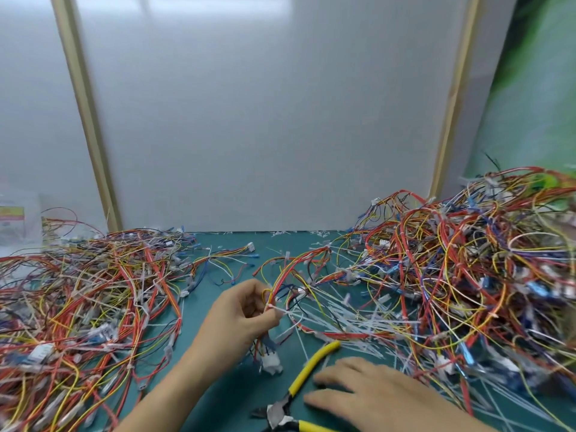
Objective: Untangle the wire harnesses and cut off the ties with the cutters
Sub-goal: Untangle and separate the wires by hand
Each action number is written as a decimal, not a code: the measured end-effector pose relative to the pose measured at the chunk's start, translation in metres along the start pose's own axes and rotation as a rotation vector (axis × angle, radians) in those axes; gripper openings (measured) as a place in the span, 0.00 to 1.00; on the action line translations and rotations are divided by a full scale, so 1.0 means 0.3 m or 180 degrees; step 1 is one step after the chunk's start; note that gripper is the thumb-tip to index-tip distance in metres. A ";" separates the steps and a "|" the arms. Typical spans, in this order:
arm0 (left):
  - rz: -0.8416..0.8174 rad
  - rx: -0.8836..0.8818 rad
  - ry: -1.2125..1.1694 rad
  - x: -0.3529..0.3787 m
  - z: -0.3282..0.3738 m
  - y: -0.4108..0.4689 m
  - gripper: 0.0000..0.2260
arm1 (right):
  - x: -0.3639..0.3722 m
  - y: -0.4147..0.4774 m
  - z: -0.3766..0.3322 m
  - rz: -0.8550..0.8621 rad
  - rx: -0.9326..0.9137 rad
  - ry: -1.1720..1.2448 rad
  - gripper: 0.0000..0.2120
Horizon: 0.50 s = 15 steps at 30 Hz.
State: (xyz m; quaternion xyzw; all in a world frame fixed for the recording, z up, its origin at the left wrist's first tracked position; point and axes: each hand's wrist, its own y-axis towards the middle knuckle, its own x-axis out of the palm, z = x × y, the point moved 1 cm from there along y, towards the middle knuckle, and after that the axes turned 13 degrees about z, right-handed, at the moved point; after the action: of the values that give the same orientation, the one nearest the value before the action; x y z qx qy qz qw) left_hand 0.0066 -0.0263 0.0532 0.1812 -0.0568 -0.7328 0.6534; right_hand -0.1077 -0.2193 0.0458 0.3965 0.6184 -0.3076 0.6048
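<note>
My left hand [241, 316] grips a wire harness [290, 275] of red, yellow and blue wires at a white tie [276, 308], with its white connector [270, 363] hanging below my palm. The yellow-handled cutters [307, 374] lie open on the green mat [224, 397], jaws toward me. Over the cutters' handles hovers my right hand [374, 397], palm down with fingers relaxed; whether it touches them I cannot tell.
A flat heap of harnesses [84, 300] covers the mat's left side. A taller tangled pile [473, 269] fills the right. Cut white ties [349, 322] litter the middle. A white panel wall [265, 120] stands behind the mat.
</note>
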 end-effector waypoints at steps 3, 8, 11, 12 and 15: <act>-0.0142 -0.0190 -0.0123 -0.004 0.006 -0.001 0.08 | 0.009 0.003 0.004 0.0084 -0.0067 0.0044 0.20; -0.0559 -0.0515 -0.0329 -0.018 0.022 0.000 0.09 | 0.001 0.012 -0.012 0.0135 0.0057 -0.0009 0.19; -0.0766 -0.0647 -0.0463 -0.024 0.020 0.003 0.08 | 0.002 0.024 -0.046 0.0227 -0.0162 0.0208 0.20; -0.0835 -0.0684 -0.0562 -0.027 0.019 0.005 0.07 | 0.010 0.028 -0.058 0.0131 -0.0203 0.0196 0.19; -0.1120 -0.0693 -0.0803 -0.038 0.018 0.007 0.07 | 0.015 0.018 -0.069 0.0523 0.0082 -0.0210 0.27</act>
State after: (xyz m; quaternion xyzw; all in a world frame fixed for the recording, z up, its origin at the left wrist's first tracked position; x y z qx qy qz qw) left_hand 0.0076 -0.0162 0.0611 0.0239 -0.0262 -0.8540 0.5191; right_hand -0.1131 -0.1983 0.0436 0.4433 0.5595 -0.2778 0.6429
